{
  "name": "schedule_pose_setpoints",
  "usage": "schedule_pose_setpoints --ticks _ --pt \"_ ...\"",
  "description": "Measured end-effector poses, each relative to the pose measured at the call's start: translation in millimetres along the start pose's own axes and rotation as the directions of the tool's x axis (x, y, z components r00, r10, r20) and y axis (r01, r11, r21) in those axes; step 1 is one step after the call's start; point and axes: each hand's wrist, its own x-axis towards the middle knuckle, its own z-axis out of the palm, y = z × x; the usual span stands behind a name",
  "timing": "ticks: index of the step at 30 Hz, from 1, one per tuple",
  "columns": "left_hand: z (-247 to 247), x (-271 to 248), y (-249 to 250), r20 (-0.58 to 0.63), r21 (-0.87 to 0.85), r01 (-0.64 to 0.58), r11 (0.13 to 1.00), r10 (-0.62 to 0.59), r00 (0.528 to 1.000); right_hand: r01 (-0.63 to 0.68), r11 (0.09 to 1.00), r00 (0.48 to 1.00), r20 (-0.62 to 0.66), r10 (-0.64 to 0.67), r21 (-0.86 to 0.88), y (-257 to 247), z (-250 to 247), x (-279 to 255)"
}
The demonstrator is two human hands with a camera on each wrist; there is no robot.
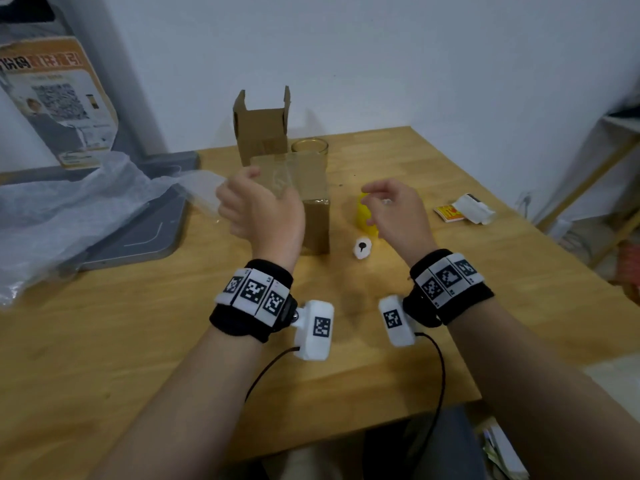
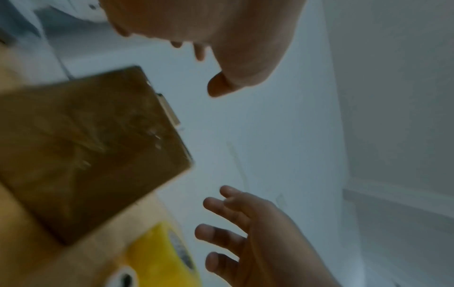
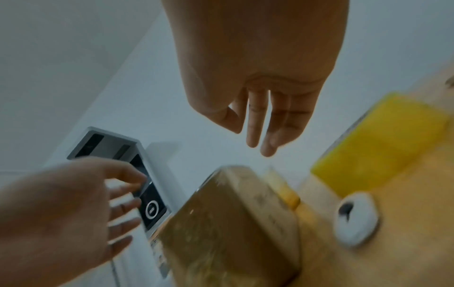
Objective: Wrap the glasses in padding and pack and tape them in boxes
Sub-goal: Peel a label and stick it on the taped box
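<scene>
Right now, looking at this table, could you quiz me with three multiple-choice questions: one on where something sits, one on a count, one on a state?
1. Where is the drinking glass?
A. behind the taped box
B. inside the open box
C. at the table's near edge

2. How many cardboard boxes stand on the table?
A. one
B. two
C. four

3. What are the hands doing?
A. both grip the tape roll
B. both open, holding nothing
C. one holds the glass

Answers: 1 A, the glass shows just past the taped box, beside the open box. 2 B, one taped shut, one with flaps up. 3 B, the left hand and right hand hover with loose fingers either side of the taped box.
</scene>
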Motion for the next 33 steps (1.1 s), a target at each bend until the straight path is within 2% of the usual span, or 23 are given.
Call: schedule_pose_setpoints --ticks 2,5,10,14,18,20,23,25,27,30,33 --pt "19.1 -11.1 18.6 0.086 -0.158 -0.090 0.983 0.104 0.991 0.015 0.998 0.996 -0.092 -0.020 -0.054 3.5 -29.1 8.0" --pt "51.5 -22.7 33.1 0.256 -0.335 -0.065 0.940 0.157 0.954 -0.036 0.990 0.990 -0.139 0.017 -0.133 22.0 -69.9 21.4" --pt "102.2 -33.5 36.7 0.416 -0.312 -0.062 0.948 0.195 0.888 -0.185 0.906 0.979 -0.157 0.133 -0.380 72.4 -124.0 46.1" --pt "128.1 -36.5 42.4 0.442 -0.354 -0.035 0.934 0.200 0.874 -0.260 0.838 0.963 -0.198 0.185 -0.479 100.0 -141.0 63.3" --pt "141.3 -39.8 43.3 0.485 -0.416 0.043 0.909 0.182 0.855 -0.349 0.737 0.924 -0.080 0.374 -0.579 124.7 -147.4 79.3" --pt "144.4 -40.0 42.5 0.504 -0.408 0.051 0.911 0.178 0.845 -0.390 0.733 0.897 -0.049 0.440 -0.557 131.5 -146.9 81.7" --pt "148.1 -39.6 39.4 0.516 -0.397 0.065 0.915 0.164 0.841 -0.414 0.736 0.889 -0.064 0.453 -0.536 133.6 -146.1 83.0" --pt "148.5 -39.3 38.9 0.525 -0.396 0.076 0.915 0.158 0.836 -0.437 0.754 0.891 -0.121 0.438 -0.490 131.1 -146.8 81.4" --pt "146.9 -39.7 39.5 0.536 -0.400 0.084 0.913 0.158 0.829 -0.408 0.802 0.913 -0.203 0.355 -0.437 126.5 -149.5 79.4" --pt "139.7 -34.4 40.3 0.564 -0.409 0.123 0.904 0.145 0.813 -0.231 0.924 0.957 -0.244 0.158 -0.305 101.8 -143.3 73.1" --pt "128.2 -21.5 40.5 0.585 -0.408 0.162 0.898 0.121 0.802 -0.017 0.984 0.990 -0.142 -0.009 -0.178 61.7 -121.0 65.6"
